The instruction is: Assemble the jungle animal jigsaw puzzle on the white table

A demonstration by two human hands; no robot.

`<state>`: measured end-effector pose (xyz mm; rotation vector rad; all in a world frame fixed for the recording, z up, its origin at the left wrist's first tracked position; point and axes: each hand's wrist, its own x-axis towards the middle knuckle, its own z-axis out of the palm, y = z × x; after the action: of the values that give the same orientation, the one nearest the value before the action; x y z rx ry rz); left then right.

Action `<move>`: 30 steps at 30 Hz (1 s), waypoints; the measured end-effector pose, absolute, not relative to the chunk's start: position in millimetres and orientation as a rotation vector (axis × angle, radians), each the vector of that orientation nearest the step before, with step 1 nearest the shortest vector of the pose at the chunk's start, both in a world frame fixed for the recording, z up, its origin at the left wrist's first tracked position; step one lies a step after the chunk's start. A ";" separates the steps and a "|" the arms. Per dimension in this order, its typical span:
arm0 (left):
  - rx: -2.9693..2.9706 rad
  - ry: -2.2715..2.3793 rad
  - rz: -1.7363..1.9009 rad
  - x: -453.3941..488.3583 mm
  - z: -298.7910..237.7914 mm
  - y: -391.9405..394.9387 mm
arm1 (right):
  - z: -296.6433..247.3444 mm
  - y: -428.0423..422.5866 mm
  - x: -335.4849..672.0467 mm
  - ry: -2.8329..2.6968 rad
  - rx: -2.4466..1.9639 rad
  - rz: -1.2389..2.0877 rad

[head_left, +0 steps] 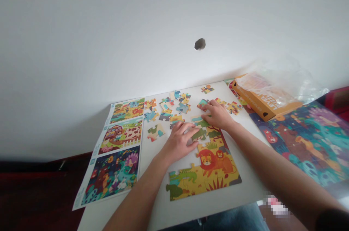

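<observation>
My left hand lies low over the white tabletop with its fingers spread. Its fingertips reach a green puzzle piece beside the partly joined jigsaw, which shows lions and a crocodile on yellow ground. Farther back, my right hand rests with thumb and fingers apart. Its thumb is by a green and blue piece, and its fingertips are close to a teal and red piece. Whether those fingertips press on the pieces, I cannot tell. Loose puzzle pieces lie scattered behind the left hand.
A sheet with three printed pictures overhangs the table's left edge. On the right are an orange puzzle box, a clear plastic bag and a dark blue assembled puzzle. A white wall with a hole stands behind.
</observation>
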<state>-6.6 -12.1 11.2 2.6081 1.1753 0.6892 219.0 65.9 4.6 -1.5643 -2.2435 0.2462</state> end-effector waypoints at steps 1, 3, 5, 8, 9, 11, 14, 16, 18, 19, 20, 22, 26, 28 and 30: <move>2.596 1.172 0.692 -7.3 11.5 -12.2 | 4.7 65.7 219.1 -2.242 -1.562 0.248; 2.572 1.157 0.699 -8.6 12.3 -12.7 | 5.0 65.5 219.2 -2.241 -1.558 0.250; 2.553 1.151 0.692 -10.1 13.9 -13.4 | 5.3 65.4 219.3 -2.239 -1.556 0.250; 2.547 1.159 0.646 -12.8 17.8 -14.6 | 5.7 65.6 219.7 -2.243 -1.560 0.252; 2.550 1.160 0.629 -13.9 19.1 -14.9 | 5.7 65.8 219.9 -2.246 -1.561 0.254; 2.550 1.162 0.610 -16.0 20.7 -15.2 | 5.6 66.0 220.3 -2.252 -1.562 0.256; 2.537 1.164 0.602 -18.1 21.0 -14.7 | 5.2 66.8 221.4 -2.251 -1.550 0.257; 2.524 1.162 0.605 -18.6 20.5 -14.2 | 5.2 68.0 223.1 -2.245 -1.535 0.260; 2.513 1.157 0.616 -18.6 19.9 -13.8 | 6.0 69.7 225.9 -2.225 -1.516 0.284; 2.508 1.155 0.624 -18.5 19.6 -13.7 | 6.7 70.6 227.5 -2.202 -1.505 0.300; 2.504 1.152 0.635 -18.5 19.2 -13.7 | 7.7 71.5 229.1 -2.170 -1.489 0.313; 2.499 1.144 0.666 -18.8 18.2 -13.8 | 10.4 72.4 232.0 -2.105 -1.437 0.322; 2.477 1.163 0.706 -19.9 15.8 -14.1 | 16.9 69.8 233.3 -2.071 -1.301 0.320; 2.463 1.178 0.703 -20.3 15.2 -14.3 | 19.9 66.5 231.7 -2.114 -1.232 0.362; 2.458 1.179 0.699 -20.4 15.4 -14.6 | 22.7 62.5 229.1 -2.185 -1.142 0.430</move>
<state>-20.4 -14.6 15.4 2.4578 1.1793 0.6988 229.1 62.5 22.7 -1.1425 -2.1848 0.4297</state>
